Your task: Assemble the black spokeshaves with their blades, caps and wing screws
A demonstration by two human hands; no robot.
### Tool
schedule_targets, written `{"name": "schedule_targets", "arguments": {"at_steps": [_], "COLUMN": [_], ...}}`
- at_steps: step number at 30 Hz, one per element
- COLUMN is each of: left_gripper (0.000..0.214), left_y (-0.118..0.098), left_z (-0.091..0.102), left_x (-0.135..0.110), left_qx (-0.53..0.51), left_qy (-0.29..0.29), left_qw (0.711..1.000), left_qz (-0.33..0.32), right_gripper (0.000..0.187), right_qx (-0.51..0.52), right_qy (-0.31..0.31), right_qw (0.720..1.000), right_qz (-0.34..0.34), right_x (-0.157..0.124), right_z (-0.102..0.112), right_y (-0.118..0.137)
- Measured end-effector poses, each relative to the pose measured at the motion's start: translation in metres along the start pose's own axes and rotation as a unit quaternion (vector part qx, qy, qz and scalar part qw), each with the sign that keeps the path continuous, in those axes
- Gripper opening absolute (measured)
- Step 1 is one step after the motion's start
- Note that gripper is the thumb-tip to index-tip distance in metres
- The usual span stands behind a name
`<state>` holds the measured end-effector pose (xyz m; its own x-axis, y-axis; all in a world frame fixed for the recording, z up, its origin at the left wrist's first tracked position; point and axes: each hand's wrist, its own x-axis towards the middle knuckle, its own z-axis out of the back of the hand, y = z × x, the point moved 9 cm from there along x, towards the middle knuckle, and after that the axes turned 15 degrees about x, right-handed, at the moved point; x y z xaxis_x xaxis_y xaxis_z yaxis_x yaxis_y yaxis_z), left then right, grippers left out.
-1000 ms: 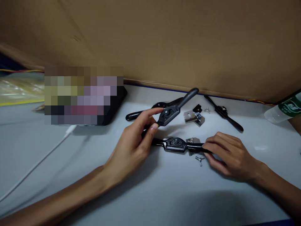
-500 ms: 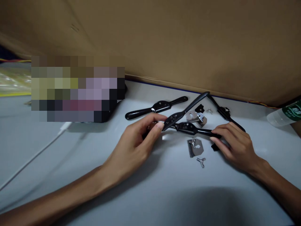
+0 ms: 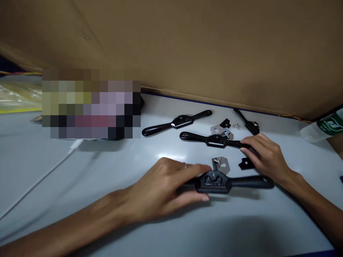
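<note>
- The blade (image 3: 225, 167) lay flat on the desk (image 3: 150, 232), between two tools, a small screw (image 3: 218, 163) on it.
- The left hand (image 3: 168, 185) pinched the front tool (image 3: 213, 185) by its left handle, thumb below and fingers above; this tool was just on the near side of the blade, its long axis running left to right.
- The right hand (image 3: 268, 153) pinched the right handle of the middle tool (image 3: 216, 140), beyond the blade; that tool's axis ran nearly parallel, dipping slightly to the right.
- The left hand was nearer the blade, its forefinger reaching almost to the blade's left edge in the view; the right hand was off to the blade's right, above the black cap (image 3: 245, 164).
- The front tool hid the blade's near edge and seemed raised, though its height could not be told.
- Beyond the blade, the middle tool partly covered the loose plates (image 3: 215, 129).
- The right hand hid the near end of the far tool (image 3: 251, 125).
</note>
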<state>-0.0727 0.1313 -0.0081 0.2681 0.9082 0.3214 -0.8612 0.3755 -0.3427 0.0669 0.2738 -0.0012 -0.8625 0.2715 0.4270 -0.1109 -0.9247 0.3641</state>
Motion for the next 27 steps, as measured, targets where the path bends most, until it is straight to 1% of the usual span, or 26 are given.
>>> {"name": "schedule_targets", "arguments": {"at_steps": [2,4,7,12,17,22,24,27], "left_gripper": [0.041,0.041,0.04,0.039,0.036,0.04,0.041,0.04], "left_y": [-0.017,-0.029,-0.034,-0.026,-0.007,0.008,0.014,0.017], "left_z": [-0.005,-0.011,-0.019,-0.02,-0.015,-0.014,-0.012,-0.009], "left_x": [-0.001,-0.004,-0.007,-0.006,-0.004,-0.004,-0.004,-0.002], "left_qx": [0.053,0.108,0.171,0.208,0.229,0.264,0.279,0.284], "left_qy": [0.016,0.029,0.04,0.033,0.041,0.049,0.045,0.038], "left_qw": [0.996,0.988,0.977,0.973,0.972,0.963,0.958,0.957], "left_qz": [-0.065,-0.108,-0.124,-0.097,-0.026,0.019,0.037,0.044], "right_gripper": [0.009,0.01,0.011,0.012,0.014,0.015,0.013,0.01], "right_qx": [-0.001,0.001,0.009,0.026,0.045,0.048,0.038,0.014], "right_qy": [0.003,0.006,0.005,-0.003,-0.013,-0.021,-0.036,-0.076], "right_qw": [1.0,1.0,1.0,0.999,0.998,0.997,0.997,0.993], "right_qz": [-0.008,-0.017,-0.028,-0.035,-0.046,-0.06,-0.065,-0.089], "right_x": [0.0,0.001,0.001,0.001,0.002,0.0,0.0,0.0], "right_z": [-0.001,-0.002,-0.002,0.0,0.005,0.008,0.013,0.029], "right_y": [0.0,-0.001,-0.003,-0.005,-0.004,-0.005,-0.007,-0.011]}}
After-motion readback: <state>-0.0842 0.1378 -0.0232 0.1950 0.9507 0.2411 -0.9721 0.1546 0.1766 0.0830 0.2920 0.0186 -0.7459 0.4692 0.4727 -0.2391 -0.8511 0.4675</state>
